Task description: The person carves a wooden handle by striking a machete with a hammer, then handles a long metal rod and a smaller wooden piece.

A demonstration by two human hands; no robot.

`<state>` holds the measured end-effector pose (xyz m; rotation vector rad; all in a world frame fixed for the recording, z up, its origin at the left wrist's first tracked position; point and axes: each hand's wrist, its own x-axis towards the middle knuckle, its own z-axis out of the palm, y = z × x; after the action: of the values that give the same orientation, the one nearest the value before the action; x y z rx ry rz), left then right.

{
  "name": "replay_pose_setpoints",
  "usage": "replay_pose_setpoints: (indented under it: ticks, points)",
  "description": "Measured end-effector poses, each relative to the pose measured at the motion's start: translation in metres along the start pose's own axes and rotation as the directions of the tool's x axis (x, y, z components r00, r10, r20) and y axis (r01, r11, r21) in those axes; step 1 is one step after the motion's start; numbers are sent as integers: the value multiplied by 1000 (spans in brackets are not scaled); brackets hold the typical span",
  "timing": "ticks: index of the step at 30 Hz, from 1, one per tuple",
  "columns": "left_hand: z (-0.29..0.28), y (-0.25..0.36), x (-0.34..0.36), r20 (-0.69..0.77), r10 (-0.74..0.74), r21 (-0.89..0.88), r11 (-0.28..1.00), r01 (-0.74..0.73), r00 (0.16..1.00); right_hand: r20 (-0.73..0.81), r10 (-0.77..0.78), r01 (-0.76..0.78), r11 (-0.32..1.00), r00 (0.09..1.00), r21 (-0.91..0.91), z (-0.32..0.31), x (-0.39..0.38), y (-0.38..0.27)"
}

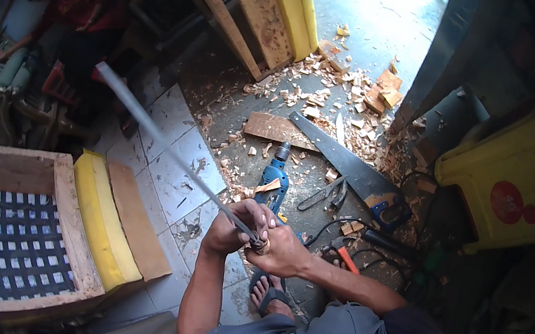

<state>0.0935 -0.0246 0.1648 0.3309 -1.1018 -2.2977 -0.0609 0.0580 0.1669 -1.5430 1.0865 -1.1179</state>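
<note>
A long, thin grey bar (161, 141) runs from my hands up toward the far left, its kind unclear. My left hand (239, 226) is closed round it close to its lower end, fingers curled over the top. At that same end my right hand (284, 251) is closed in a fist against a small brownish piece (260, 246), mostly covered by fingers. Just beyond my hands a blue power drill (275, 178) lies on the floor with a wood chip on it. A handsaw (351, 162) rests to its right, across a flat wooden board (276, 130).
Wood chips (320, 95) litter the floor. Pliers-like tools (329, 193), black cable and an orange-handled tool (345, 256) lie right. A webbed wooden frame (57, 232) with yellow foam stands left, a yellow plastic stool (507, 182) right. A person (90, 9) in red works at far left.
</note>
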Motion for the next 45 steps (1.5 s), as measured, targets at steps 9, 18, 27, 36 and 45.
replay_pose_setpoints:
  ticks: [9, 18, 27, 36, 45]
  points:
    - [-13, -50, 6, -155, 18, -331, 941, -69, 988, -81, 363, -357, 931, 928, 80, -9, 3, -12]
    - [-18, -85, 16, -352, -184, -503, 864, -20, 918, 162, 624, -638, 696, 764, 329, -38, -1, 7]
    - [-1, -84, 28, -281, -55, -737, 652, -178, 958, 193, 630, -643, 638, 752, 423, -52, -6, 2]
    - [-6, -76, 28, -267, -16, -665, 726, -172, 963, 194, 585, -613, 711, 788, 345, -47, -10, -16]
    - [3, -67, 31, -252, 28, -751, 625, -214, 967, 172, 600, -614, 687, 781, 390, -40, -7, -26]
